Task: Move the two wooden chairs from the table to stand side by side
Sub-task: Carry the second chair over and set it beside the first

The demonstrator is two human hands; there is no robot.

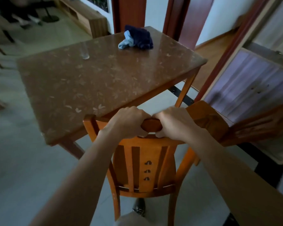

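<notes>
An orange wooden chair (145,167) with a slatted back stands in front of me, its back toward me and just off the near corner of the brown table (82,85). My left hand (129,122) and my right hand (173,122) both grip the chair's top rail, close together near its middle. A second piece of brown wood, blurred and possibly the other chair (252,129), shows at the right, touching or overlapping the first chair's top rail.
On the table stand a clear glass (85,51) and a dark blue and light blue cloth bundle (137,39). A cabinet with purple-tinted panels (252,85) lies to the right. Red door frames rise behind the table. My foot (139,207) shows below the chair.
</notes>
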